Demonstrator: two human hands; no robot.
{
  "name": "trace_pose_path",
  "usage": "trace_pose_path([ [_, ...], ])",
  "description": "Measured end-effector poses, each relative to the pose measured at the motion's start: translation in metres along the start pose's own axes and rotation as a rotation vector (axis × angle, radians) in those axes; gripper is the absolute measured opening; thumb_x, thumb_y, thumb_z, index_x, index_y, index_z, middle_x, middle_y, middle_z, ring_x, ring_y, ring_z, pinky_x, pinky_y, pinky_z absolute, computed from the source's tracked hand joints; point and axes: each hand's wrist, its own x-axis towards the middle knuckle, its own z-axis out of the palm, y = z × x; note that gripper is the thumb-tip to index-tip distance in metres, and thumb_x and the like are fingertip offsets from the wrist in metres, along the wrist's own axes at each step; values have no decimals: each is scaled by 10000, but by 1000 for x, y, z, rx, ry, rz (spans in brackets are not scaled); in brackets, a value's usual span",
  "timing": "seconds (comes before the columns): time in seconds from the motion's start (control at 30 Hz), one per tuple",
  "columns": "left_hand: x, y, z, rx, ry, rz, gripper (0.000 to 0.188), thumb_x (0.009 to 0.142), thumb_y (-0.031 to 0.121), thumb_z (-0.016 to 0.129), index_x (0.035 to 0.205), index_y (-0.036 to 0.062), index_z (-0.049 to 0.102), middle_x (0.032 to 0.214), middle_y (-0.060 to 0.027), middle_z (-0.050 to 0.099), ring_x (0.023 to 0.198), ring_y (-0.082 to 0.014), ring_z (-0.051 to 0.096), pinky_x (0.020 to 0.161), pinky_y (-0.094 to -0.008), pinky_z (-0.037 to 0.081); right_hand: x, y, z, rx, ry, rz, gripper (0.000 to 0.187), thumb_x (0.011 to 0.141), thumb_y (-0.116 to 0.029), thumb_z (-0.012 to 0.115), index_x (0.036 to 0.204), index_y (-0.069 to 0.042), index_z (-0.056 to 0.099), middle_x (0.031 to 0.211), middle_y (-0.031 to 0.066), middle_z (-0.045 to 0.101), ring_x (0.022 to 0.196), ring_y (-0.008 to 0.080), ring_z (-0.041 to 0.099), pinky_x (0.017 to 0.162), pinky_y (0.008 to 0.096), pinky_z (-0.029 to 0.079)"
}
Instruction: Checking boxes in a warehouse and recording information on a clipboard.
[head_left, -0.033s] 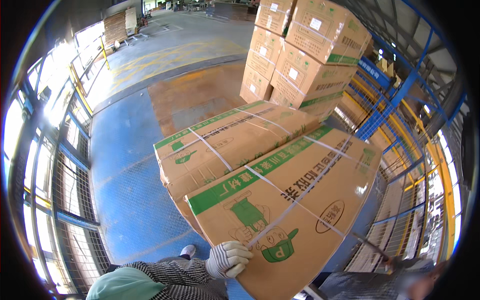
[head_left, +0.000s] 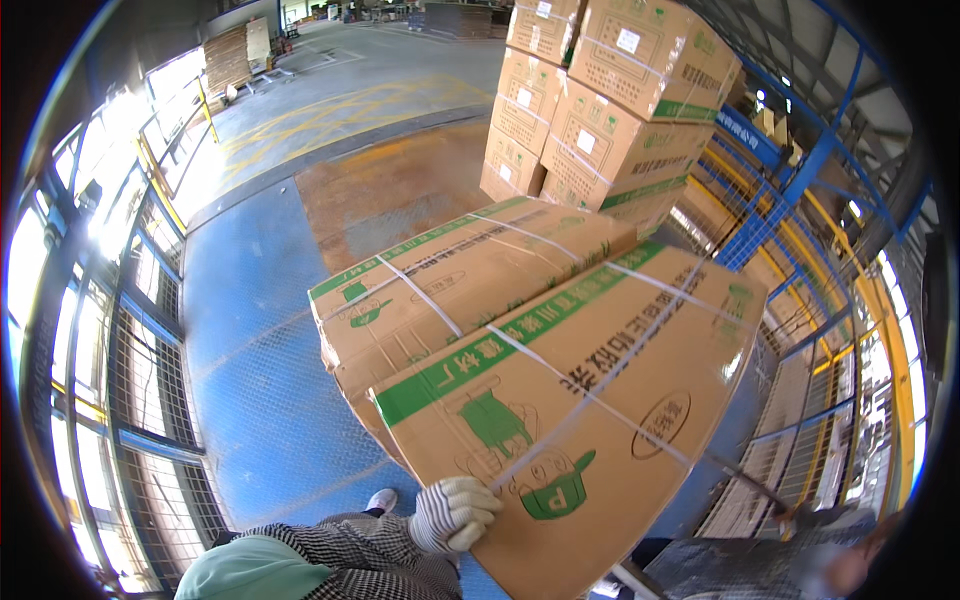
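Observation:
Neither of my hands shows. Two large brown cartons lie close below me. The nearer carton (head_left: 640,370) has a green band, printed drawings and white straps. The farther carton (head_left: 450,270) lies alongside its left edge. A striped white glove (head_left: 455,513) is closed over the near left corner of the nearer carton. Its checked sleeve (head_left: 350,545) leads to a teal cap (head_left: 255,570) at the lower left, apparently a co-worker's. Another person (head_left: 720,570) in dark clothes leans in at the lower right, a hand beside a dark bar (head_left: 750,485).
A tall stack of strapped cartons (head_left: 620,130) stands ahead to the right. Mesh fencing (head_left: 145,350) runs along the left, with blue and yellow railings (head_left: 800,190) on the right. Blue metal flooring (head_left: 250,370) meets a rusty plate (head_left: 380,190).
The view has shifted slightly against the carton stack. The gloved hand has moved slightly left on the same carton corner. More of the dark bar shows at the right.

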Motion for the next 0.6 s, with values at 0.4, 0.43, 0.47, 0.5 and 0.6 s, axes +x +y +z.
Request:
trace_pose_path([
  [0.4,33,-132,-210,-340,682,-432,484,1079,294,399,806,-7,663,895,-154,726,806,-217,674,775,-354,541,-105,29,139,-487,-321,-428,525,1038,-487,482,1061,11,646,979,87,688,849,208,626,767,367,536],
  [0.43,30,-139,-243,-334,709,-513,507,1078,331,418,800,-9,672,879,-152,732,794,-213,679,760,-354,544,-143,21,164,-510,-359,-467,477,1040,-441,504,1075,14,644,965,90,687,842,191,615,760,354,530],
  [0.47,22,-159,-278,-365,770,-509,530,1074,372,433,804,-8,685,864,-151,737,778,-208,682,751,-350,544,-183,18,198,-525,-402,-502,430,1043,-395,527,1089,17,642,951,94,685,834,175,603,752,341,523],
  [0.5,25,-174,-306,-337,819,-569,609,1080,385,389,733,-15,689,801,-146,731,737,-204,668,734,-359,541,-209,20,222,-555,-392,-578,423,1033,-386,550,1094,22,643,915,79,681,816,160,585,745,329,507],
  [0.6,21,-225,-388,-458,917,-754,586,1061,478,433,896,-8,715,813,-111,730,773,-146,678,729,-291,532,-285,8,301,-736,-428,-732,389,1001,-338,601,1084,38,657,809,64,678,721,128,572,644,311,499],
])
